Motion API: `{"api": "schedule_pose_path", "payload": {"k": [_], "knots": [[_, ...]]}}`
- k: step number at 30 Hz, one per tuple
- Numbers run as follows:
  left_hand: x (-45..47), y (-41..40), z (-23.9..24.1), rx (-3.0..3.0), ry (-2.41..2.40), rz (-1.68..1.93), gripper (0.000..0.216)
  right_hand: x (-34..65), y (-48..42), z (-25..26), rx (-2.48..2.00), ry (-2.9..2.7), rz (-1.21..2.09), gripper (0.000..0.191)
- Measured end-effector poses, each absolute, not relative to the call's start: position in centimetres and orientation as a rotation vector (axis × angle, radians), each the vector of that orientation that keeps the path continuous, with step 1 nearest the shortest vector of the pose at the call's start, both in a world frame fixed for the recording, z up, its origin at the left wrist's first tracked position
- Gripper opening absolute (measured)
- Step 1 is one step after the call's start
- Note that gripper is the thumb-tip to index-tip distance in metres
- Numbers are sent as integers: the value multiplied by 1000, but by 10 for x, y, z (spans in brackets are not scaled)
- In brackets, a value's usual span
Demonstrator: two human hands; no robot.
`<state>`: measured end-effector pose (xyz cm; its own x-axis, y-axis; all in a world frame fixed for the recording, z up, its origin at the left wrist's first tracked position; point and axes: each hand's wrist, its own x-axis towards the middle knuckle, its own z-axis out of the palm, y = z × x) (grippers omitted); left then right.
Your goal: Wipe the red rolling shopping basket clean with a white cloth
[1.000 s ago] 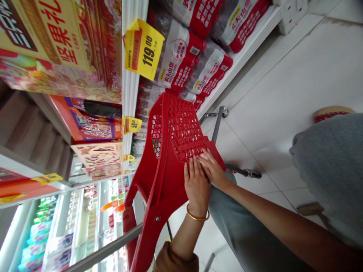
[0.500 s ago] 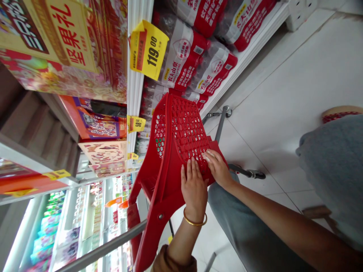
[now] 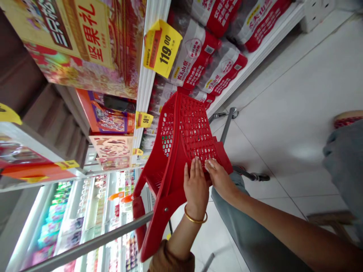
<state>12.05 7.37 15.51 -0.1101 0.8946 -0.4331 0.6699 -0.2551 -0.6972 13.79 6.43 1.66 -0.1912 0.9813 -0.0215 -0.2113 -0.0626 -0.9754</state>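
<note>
The picture is turned on its side. A red plastic shopping cart with a honeycomb grid panel fills the middle. My left hand, a gold bangle on its wrist, lies on the red plastic at the grid's lower edge, its fingers straight and together. Close beside it, my right hand rests its fingers on the panel's edge. Both hands show their backs, and I see nothing held in either. The undersides of the fingers are hidden.
Red-labelled water bottle packs stand on a white shelf beside the cart. Gift boxes and yellow price tags sit along it. Cart wheels touch the tiled floor. Blue-grey trousers and a shoe show.
Shelf, cart and boxes have shifted a little to the right in the picture. My right hand has slid slightly lower on the cart's panel; my left hand remains on the cart.
</note>
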Motion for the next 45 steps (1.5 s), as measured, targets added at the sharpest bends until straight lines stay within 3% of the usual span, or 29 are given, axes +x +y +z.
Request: {"api": "schedule_pose_path", "payload": {"k": [11,18,28,37,45], "knots": [[121,70,164,-1904,-1748,1246,51,146,98,41,-806,-1247,1195,40],[117,66,165,-1856,-1733,1192,62,128,83,22,-762,-1196,1257,41],[117,65,183,-1854,-1775,1211,53,151,70,37,-830,-1378,1162,38],[115,63,183,-1800,-1785,1240,69,140,101,45,-776,-1269,1105,41],[112,61,186,-1816,-1773,1219,60,136,75,36,-729,-1391,1123,44]]}}
